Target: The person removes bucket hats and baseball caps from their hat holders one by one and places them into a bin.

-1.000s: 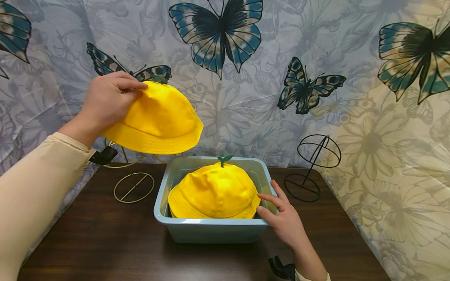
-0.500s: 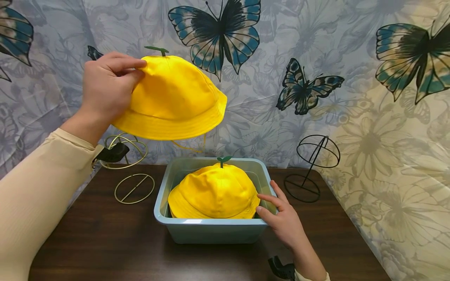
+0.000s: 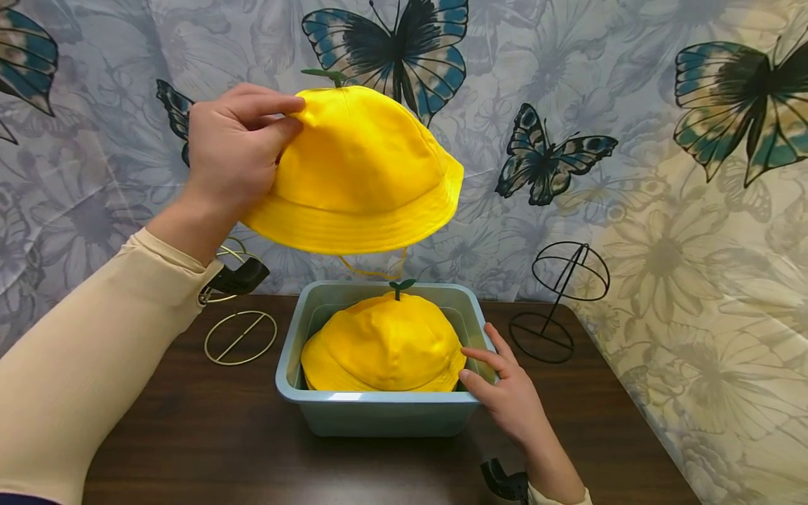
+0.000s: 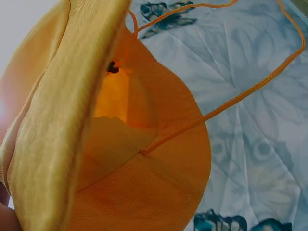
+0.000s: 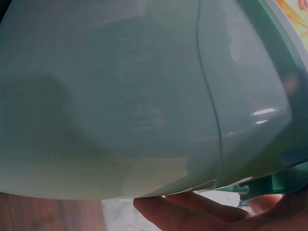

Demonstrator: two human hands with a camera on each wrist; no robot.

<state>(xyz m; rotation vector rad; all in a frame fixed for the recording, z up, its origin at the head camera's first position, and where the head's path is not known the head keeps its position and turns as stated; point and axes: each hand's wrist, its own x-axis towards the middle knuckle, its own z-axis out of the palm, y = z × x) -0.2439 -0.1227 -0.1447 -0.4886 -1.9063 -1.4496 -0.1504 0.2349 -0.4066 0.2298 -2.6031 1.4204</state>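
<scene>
My left hand (image 3: 236, 144) pinches the crown of a yellow bucket hat (image 3: 362, 165), near the green sprout on its top. The hat hangs tilted above the pale blue plastic bin (image 3: 388, 417). In the left wrist view the hat's underside faces the camera, and an orange chin cord (image 4: 250, 91) loops from it. A second yellow bucket hat (image 3: 385, 344), also topped with a sprout, sits in the bin. My right hand (image 3: 505, 393) holds the bin's right rim, its thumb and index finger beside the second hat. In the right wrist view, its fingers (image 5: 178, 211) lie along the bin's outer wall.
A black wire hat stand (image 3: 555, 301) stands behind the bin at the right of the dark wooden table (image 3: 208, 421). A gold wire stand (image 3: 240, 337) is at the back left, partly covered by my left arm. A butterfly-printed cloth (image 3: 631, 231) hangs behind.
My left hand has raised the hat and carried it right, from beside the gold stand to above the bin. The right hand and bin have stayed in place.
</scene>
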